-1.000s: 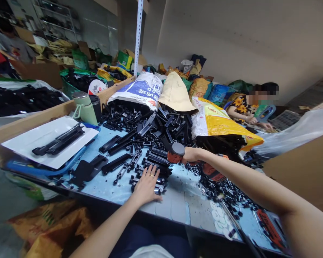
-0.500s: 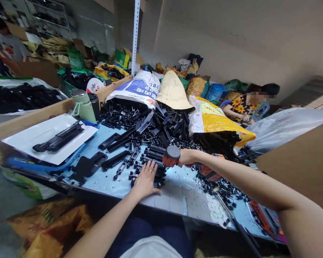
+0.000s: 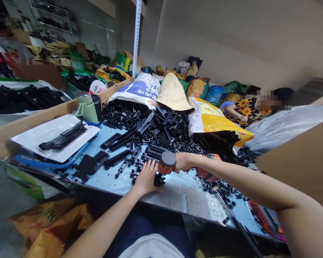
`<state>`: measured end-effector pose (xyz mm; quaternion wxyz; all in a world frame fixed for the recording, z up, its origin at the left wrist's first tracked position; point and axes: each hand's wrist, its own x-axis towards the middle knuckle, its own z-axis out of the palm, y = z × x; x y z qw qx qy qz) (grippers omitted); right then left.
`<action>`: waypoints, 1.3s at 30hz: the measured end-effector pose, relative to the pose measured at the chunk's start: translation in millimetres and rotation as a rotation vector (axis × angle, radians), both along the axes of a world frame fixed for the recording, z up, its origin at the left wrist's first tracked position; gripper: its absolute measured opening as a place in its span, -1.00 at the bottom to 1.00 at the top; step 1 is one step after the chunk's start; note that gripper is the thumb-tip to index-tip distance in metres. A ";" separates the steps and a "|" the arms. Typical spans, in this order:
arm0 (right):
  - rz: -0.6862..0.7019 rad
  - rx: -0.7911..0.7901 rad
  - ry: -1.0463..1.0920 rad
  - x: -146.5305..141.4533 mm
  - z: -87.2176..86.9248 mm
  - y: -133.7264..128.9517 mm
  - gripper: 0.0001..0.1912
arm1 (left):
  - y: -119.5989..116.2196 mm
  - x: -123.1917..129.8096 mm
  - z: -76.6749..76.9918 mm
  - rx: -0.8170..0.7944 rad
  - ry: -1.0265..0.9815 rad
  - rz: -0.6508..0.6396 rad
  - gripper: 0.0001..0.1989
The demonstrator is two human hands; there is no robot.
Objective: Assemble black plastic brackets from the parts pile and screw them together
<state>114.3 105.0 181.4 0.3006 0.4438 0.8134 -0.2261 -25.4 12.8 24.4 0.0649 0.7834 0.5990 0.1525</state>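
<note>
My right hand (image 3: 183,162) is wrapped round an orange and dark grey power tool (image 3: 167,163), held over a row of black parts (image 3: 154,152) on the blue tabletop. Its working end is hidden beneath it. Just left of the tool, my left hand (image 3: 147,178) lies with spread fingers on the near parts of that row. Loose black brackets and long black bars (image 3: 117,158) lie to the left. Behind the row rises a pile of black parts and small metal pins (image 3: 174,127).
Open sacks, one yellow (image 3: 214,120) and one blue and white (image 3: 137,89), spill parts at the back. A green flask (image 3: 87,109) and a white sheet (image 3: 67,152) are left. A cardboard panel (image 3: 298,150) stands right. Other people are at both sides.
The power tool and my right hand have moved slightly left and nearer, closer to my left hand. My left hand has hardly moved. The person at the right has shifted rightwards.
</note>
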 end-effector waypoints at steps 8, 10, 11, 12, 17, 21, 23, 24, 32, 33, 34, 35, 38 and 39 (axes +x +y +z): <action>0.151 0.065 0.006 4.3 15.1 -23.6 -0.80 | -1.4 -0.3 -2.1 0.033 -0.032 -0.011 0.04; 0.170 0.023 -0.008 1.2 15.5 -28.5 -0.79 | -0.9 -0.4 -3.3 0.020 -0.032 -0.014 0.03; 0.152 0.000 -0.011 -0.6 14.3 -30.1 -0.79 | -0.5 -0.4 -3.8 0.014 -0.032 -0.015 0.03; 0.131 -0.016 -0.012 -2.0 12.3 -31.4 -0.79 | 0.0 -0.3 -4.2 0.011 -0.030 -0.014 0.05; 0.135 0.084 0.087 15.7 -3.4 -40.8 -0.91 | 1.0 -0.3 -5.1 0.017 0.033 -0.001 0.07; -0.185 0.040 0.414 74.1 -17.9 -50.5 -0.83 | 2.7 -1.0 -4.5 0.020 0.099 0.017 0.07; -0.448 -0.067 0.560 117.1 -23.9 -50.1 -0.76 | 4.1 -1.1 -3.5 0.011 0.125 0.019 0.08; -0.584 -0.087 0.609 141.1 -26.1 -47.8 -0.74 | 4.6 -1.1 -2.9 0.007 0.135 0.019 0.09; -1.390 0.261 0.548 317.9 -34.7 1.4 -0.87 | 6.6 -1.9 -0.5 0.020 0.209 0.019 0.03; -1.435 0.268 0.527 331.0 -37.8 6.7 -0.86 | 7.0 -2.3 -1.0 0.024 0.212 0.021 0.03; -1.476 0.272 0.510 341.6 -41.6 11.0 -0.85 | 7.5 -2.8 -1.7 0.028 0.215 0.022 0.03; -1.509 0.271 0.501 350.0 -46.1 14.6 -0.84 | 8.1 -3.4 -2.5 0.031 0.217 0.021 0.03; -1.554 0.257 0.515 364.4 -61.2 21.4 -0.82 | 9.7 -5.6 -5.5 0.043 0.226 0.014 0.03; -1.555 0.256 0.528 366.6 -66.0 22.9 -0.82 | 10.0 -6.1 -6.4 0.048 0.227 0.008 0.02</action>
